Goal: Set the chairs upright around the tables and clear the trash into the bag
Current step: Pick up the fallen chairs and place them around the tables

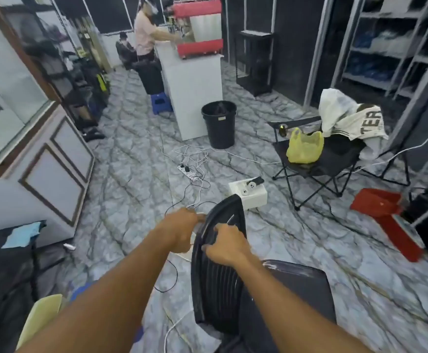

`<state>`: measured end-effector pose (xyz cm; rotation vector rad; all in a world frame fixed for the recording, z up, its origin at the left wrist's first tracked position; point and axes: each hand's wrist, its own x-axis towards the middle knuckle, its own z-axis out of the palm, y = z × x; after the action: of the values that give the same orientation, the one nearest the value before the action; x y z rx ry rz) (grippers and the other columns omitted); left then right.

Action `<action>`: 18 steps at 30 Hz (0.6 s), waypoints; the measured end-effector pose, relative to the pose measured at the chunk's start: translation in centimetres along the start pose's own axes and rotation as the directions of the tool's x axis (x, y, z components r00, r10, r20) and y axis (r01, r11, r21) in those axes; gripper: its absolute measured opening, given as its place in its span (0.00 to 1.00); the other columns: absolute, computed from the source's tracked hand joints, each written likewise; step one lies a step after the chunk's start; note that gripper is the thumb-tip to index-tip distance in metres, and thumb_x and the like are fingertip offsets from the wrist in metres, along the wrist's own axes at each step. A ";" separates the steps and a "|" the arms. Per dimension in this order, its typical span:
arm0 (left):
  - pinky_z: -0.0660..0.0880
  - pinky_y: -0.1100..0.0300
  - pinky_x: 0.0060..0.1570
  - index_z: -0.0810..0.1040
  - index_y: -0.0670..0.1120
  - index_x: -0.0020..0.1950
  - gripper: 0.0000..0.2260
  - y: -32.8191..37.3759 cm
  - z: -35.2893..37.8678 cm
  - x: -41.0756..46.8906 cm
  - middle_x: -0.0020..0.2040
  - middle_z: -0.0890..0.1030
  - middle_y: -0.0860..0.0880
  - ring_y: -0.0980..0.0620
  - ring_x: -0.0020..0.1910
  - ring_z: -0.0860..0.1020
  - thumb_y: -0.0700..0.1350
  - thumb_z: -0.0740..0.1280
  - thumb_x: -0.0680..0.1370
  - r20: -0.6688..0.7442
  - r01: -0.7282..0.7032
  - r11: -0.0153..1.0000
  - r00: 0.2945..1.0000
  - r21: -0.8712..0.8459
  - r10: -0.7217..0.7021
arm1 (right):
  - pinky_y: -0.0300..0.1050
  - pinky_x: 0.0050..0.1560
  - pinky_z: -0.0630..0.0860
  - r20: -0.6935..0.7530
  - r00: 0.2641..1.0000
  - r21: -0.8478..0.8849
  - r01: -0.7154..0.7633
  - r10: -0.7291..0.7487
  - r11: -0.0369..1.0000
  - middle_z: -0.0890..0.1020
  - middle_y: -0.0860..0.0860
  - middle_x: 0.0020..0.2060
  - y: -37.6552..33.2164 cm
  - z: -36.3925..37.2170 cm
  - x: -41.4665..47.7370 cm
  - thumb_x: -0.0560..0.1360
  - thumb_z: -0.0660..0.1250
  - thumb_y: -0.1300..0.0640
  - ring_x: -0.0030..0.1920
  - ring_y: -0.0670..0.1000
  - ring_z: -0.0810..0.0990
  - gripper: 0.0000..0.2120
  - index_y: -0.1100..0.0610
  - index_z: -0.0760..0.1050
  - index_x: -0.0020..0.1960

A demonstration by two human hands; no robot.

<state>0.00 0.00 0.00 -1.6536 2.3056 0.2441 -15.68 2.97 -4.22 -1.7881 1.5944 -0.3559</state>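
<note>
The 2 hands hold the chair (215, 289) by the top of its back: left hand (182, 230) curled on the side edge, right hand (226, 247) clamped over the rim, probably to steer it. The chair is just in front of the person.
</note>
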 end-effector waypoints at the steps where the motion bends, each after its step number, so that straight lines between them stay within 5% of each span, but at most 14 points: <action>1: 0.75 0.50 0.59 0.65 0.56 0.75 0.40 -0.4 -0.1 1.0 0.66 0.73 0.48 0.46 0.68 0.69 0.39 0.75 0.67 0.036 -0.050 0.997 0.998 0.053 0.048 | 0.49 0.48 0.80 0.017 0.999 0.033 -0.035 0.034 0.999 0.82 0.51 0.47 -0.4 0.6 0.5 0.66 0.73 0.43 0.48 0.55 0.81 0.20 0.53 0.77 0.52; 4: 0.72 0.49 0.64 0.62 0.55 0.77 0.43 -1.3 0.6 3.9 0.74 0.65 0.47 0.46 0.72 0.64 0.43 0.78 0.67 0.131 -0.188 0.966 0.977 0.178 0.166 | 0.49 0.48 0.80 0.008 0.990 0.048 -0.142 0.141 0.989 0.82 0.51 0.49 -1.3 2.8 1.2 0.60 0.75 0.36 0.50 0.55 0.82 0.30 0.53 0.76 0.54; 7: 0.70 0.46 0.66 0.71 0.59 0.72 0.36 -1.9 1.9 6.8 0.77 0.59 0.46 0.44 0.72 0.63 0.51 0.79 0.65 0.146 -0.357 0.899 0.933 0.254 0.330 | 0.52 0.52 0.80 0.022 0.964 0.034 -0.265 0.264 0.964 0.79 0.53 0.51 -1.1 5.6 1.6 0.56 0.77 0.35 0.52 0.55 0.80 0.35 0.54 0.74 0.55; 11: 0.63 0.45 0.69 0.75 0.62 0.68 0.27 -2.4 2.5 7.8 0.78 0.57 0.48 0.44 0.71 0.59 0.60 0.72 0.69 0.169 -0.512 0.788 0.859 0.344 0.484 | 0.47 0.43 0.74 0.001 0.938 0.042 -0.346 0.346 0.937 0.75 0.56 0.52 -1.4 8.1 0.5 0.65 0.76 0.48 0.51 0.57 0.77 0.22 0.56 0.71 0.50; 15: 0.58 0.47 0.66 0.79 0.58 0.64 0.25 0.6 1.7 7.2 0.69 0.71 0.50 0.45 0.67 0.61 0.64 0.70 0.69 0.061 -0.629 0.714 0.762 0.307 0.645 | 0.44 0.28 0.64 0.022 0.929 0.088 -0.370 0.369 0.925 0.68 0.52 0.33 0.5 4.1 -3.3 0.64 0.72 0.59 0.31 0.52 0.69 0.16 0.56 0.63 0.35; 18: 0.60 0.48 0.65 0.79 0.56 0.62 0.26 6.5 -0.4 5.9 0.61 0.74 0.51 0.46 0.64 0.63 0.65 0.71 0.67 -0.038 -0.750 0.616 0.627 0.242 0.778 | 0.48 0.28 0.62 -0.032 0.909 0.075 -0.413 0.416 0.908 0.66 0.55 0.26 3.7 -1.8 -9.0 0.61 0.72 0.60 0.26 0.53 0.65 0.13 0.59 0.66 0.32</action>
<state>-7.95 -3.28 -1.80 -0.4862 2.9051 0.0492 -21.37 10.98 -3.18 -1.3499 1.9188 -0.2466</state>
